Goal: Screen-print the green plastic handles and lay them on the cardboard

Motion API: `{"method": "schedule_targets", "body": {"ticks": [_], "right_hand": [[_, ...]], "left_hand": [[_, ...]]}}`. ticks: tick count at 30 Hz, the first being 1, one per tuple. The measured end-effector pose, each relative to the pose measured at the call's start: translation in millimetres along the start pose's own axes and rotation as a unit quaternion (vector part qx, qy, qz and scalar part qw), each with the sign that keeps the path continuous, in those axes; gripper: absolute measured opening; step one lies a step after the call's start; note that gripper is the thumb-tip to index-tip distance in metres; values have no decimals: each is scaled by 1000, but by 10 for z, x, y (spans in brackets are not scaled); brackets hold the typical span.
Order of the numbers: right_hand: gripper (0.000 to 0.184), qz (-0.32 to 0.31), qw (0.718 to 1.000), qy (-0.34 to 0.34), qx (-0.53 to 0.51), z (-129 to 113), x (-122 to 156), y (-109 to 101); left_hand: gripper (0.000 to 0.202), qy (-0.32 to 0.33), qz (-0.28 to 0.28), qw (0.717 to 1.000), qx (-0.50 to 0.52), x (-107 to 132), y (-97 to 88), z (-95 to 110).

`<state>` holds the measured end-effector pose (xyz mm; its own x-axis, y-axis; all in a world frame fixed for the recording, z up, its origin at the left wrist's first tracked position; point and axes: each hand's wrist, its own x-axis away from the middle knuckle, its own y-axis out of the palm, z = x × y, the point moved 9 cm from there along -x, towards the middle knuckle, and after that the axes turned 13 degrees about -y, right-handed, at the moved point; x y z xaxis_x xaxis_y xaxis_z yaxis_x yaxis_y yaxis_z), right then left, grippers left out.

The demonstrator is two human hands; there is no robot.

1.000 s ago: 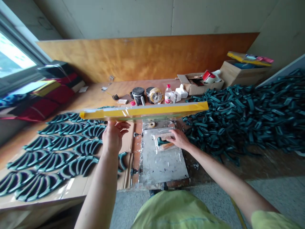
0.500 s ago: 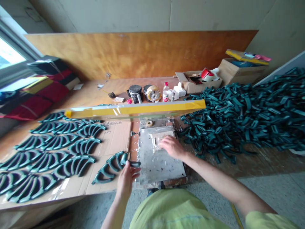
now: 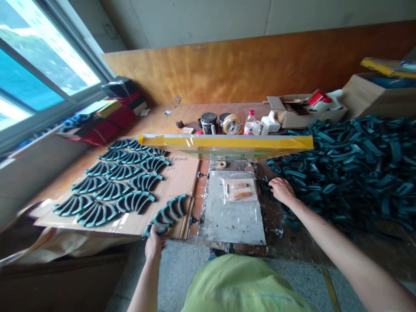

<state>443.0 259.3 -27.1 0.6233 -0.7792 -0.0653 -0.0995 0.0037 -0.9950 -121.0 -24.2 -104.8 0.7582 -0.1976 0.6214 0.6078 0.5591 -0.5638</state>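
Note:
My left hand is at the near edge of the cardboard sheet, fingers closed on the lower end of a dark green curved plastic part. My right hand lies at the edge of the big heap of green parts, fingers curled among them; what they hold I cannot see. Between my hands is a plastic-wrapped metal plate with an orange jig on it. A yellow-taped screen frame stands raised above the plate.
Rows of green curved parts lie on the cardboard at left. Behind the frame stand black cans, a tape roll, a small bottle and open cartons. Folded cloth lies by the window.
My left hand let go of the raised frame, came down and took hold of a green part at the cardboard's near edge. My right hand left the jig and moved right to the heap.

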Motion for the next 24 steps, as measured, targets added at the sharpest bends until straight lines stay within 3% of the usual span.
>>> {"method": "schedule_targets", "body": {"ticks": [6,13,18,21,24], "right_hand": [[20,53,998,-14,-41,27,80,-100],[18,115,990,-13,-84,-151,77,-315],[18,165,977,-30,-131,-375,50,-448],[20,185,970,-43,-148,-451,36,-496],[22,194,964,-66,-166,-522,18,-530]], "left_hand": [[43,-32,15,997,-67,24,-51,-6],[42,-8,63,984,-164,182,-150,234],[53,-2,194,966,-170,417,-196,274],[66,44,278,946,-164,688,-15,349],[67,108,280,935,-187,842,357,510]]}}
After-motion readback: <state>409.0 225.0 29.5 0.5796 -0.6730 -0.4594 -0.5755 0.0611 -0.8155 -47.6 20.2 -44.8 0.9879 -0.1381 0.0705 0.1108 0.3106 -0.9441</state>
